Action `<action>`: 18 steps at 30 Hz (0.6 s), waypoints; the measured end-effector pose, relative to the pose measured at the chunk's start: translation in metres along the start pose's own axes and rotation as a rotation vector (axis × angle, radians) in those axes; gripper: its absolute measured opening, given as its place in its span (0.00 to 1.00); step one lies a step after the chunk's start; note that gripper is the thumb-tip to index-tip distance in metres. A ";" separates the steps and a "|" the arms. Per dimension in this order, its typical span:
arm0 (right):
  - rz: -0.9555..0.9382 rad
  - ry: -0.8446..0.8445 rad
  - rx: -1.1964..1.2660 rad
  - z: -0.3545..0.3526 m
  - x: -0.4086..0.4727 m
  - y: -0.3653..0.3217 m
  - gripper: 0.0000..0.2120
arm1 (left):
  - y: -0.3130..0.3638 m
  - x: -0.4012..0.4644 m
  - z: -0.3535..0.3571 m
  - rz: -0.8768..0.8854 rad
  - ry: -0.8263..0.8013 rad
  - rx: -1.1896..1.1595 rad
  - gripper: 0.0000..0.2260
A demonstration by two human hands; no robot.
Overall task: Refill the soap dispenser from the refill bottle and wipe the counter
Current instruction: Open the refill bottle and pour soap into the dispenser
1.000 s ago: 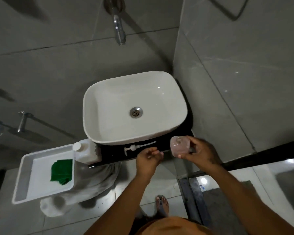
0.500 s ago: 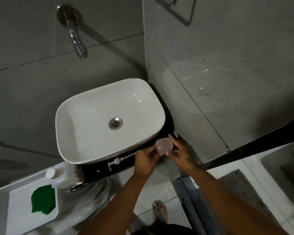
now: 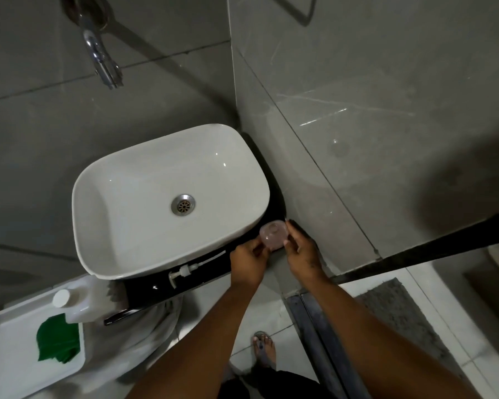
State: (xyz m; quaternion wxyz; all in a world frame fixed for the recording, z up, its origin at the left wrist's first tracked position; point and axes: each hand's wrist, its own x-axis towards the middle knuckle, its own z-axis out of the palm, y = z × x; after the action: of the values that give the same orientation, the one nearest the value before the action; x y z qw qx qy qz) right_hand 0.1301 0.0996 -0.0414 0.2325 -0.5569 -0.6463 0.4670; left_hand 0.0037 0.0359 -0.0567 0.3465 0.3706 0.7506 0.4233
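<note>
Holding the pinkish soap dispenser (image 3: 273, 235) between them, the left hand (image 3: 249, 262) and right hand (image 3: 301, 254) each have fingers closed on its sides, at the right end of the black counter (image 3: 196, 276) beside the white basin (image 3: 167, 197). Its pump (image 3: 190, 267) lies on the counter. The white refill bottle (image 3: 75, 302) stands capped beside the tray (image 3: 12, 355) with a green cloth (image 3: 56, 341).

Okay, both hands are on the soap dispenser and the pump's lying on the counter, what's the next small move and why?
Probably let go with the left hand and reach for the refill bottle on the tray. The dispenser is open, its pump lies on the counter, and the bottle is capped.
</note>
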 end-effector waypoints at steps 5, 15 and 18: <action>0.048 0.000 0.017 0.002 0.002 0.003 0.24 | -0.001 -0.003 0.005 -0.015 0.019 0.005 0.15; 0.073 0.029 -0.024 0.007 -0.003 0.005 0.24 | 0.000 -0.006 0.006 -0.032 0.020 -0.011 0.14; 0.074 0.069 -0.026 0.007 -0.010 0.005 0.23 | -0.001 -0.012 0.002 -0.029 0.018 -0.031 0.12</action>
State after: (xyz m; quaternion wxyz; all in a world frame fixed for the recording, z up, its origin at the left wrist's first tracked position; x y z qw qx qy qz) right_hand 0.1296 0.0877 -0.0471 0.2300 -0.5993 -0.6229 0.4471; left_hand 0.0111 0.0257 -0.0563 0.3515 0.3504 0.7525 0.4329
